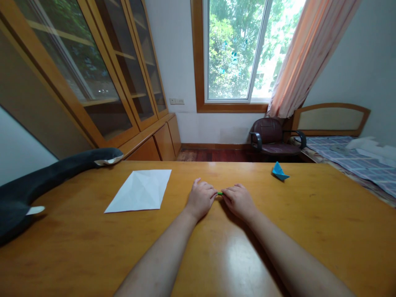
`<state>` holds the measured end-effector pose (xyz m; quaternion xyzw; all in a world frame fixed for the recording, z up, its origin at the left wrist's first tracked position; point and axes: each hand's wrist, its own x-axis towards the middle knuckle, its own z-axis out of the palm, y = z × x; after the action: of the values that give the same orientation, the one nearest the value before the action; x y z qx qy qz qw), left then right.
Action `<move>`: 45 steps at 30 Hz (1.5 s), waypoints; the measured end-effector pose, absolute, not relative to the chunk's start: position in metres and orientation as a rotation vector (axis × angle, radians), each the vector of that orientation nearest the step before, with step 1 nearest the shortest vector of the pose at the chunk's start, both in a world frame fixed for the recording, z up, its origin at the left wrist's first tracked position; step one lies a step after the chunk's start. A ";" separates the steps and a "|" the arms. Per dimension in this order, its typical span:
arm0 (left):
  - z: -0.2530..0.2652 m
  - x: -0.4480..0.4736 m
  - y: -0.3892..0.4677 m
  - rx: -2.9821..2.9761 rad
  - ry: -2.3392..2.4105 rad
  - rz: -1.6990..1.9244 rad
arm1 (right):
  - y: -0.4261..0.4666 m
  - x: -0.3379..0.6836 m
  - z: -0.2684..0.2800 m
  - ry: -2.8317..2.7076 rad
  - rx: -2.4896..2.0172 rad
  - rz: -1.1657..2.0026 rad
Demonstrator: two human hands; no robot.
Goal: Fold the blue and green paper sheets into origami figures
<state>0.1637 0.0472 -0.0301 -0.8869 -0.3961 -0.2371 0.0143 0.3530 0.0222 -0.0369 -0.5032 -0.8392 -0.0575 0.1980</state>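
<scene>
My left hand (201, 198) and my right hand (239, 201) face each other over the middle of the table. Their fingers are closed around opposite ends of a slim green stick (220, 193), possibly a pen. Only a short length of it shows between the fingertips; the rest is hidden. Left of my left hand lies a white sheet of paper (139, 192) with crossing fold creases. A folded blue paper boat (279, 171) sits beyond my right hand, near the table's far edge.
A dark curved object with white parts (55, 171) rests along the left side of the wooden table (77, 264). Past the far edge are a glass-fronted cabinet (148, 132), a brown armchair (269, 138) and a bed (346, 148).
</scene>
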 end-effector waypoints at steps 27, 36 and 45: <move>-0.023 0.169 0.041 -2.738 -1.313 -0.847 | 0.028 0.365 -0.040 -2.198 -1.371 -0.057; -0.022 0.175 0.035 -2.768 -1.287 -0.902 | 0.028 0.359 -0.047 -1.960 -1.320 0.136; -0.023 0.174 0.036 -2.755 -1.327 -0.952 | 0.032 0.362 -0.052 -1.772 -1.272 0.310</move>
<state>0.1736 0.0361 -0.0231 -0.8597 -0.4142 -0.2972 -0.0306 0.3622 0.0318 -0.0522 -0.5148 -0.7173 0.1254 0.4524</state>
